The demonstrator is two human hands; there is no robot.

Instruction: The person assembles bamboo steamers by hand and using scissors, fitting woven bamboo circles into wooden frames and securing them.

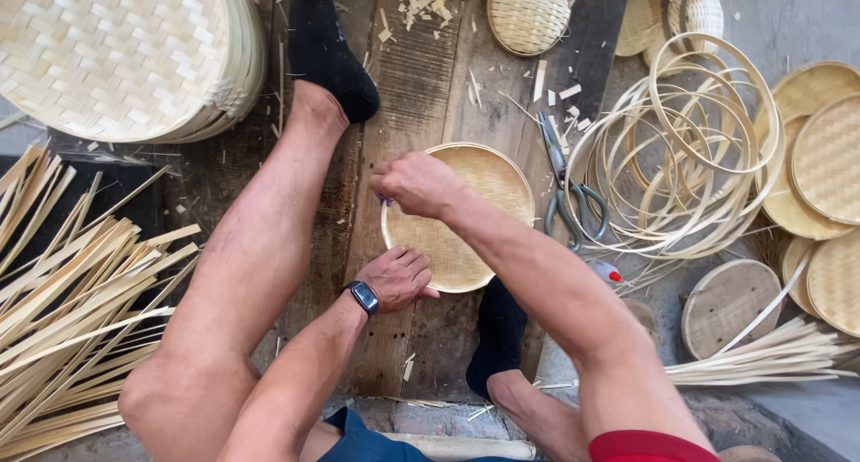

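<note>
Head cam: both hands grip woven tray (466, 215) rim, left hand (399, 278), right hand (417, 182); scissors (566, 189), bamboo hoops (690, 148) nearby.

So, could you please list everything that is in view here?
Woven tray: one, tan, centre, on the wooden board.
Stacked woven mats: pile, pale, top left.
Bamboo strips: bundle, pale, left.
Bamboo hoops: many, pale, right.
Scissors: one, grey, beside the tray.
Finished trays: several, tan, far right.
Small woven tray: one, tan, top.
Watch: one, black, left wrist.
Left hand: on the tray's near rim.
Right hand: closed at the tray's left rim.
</note>
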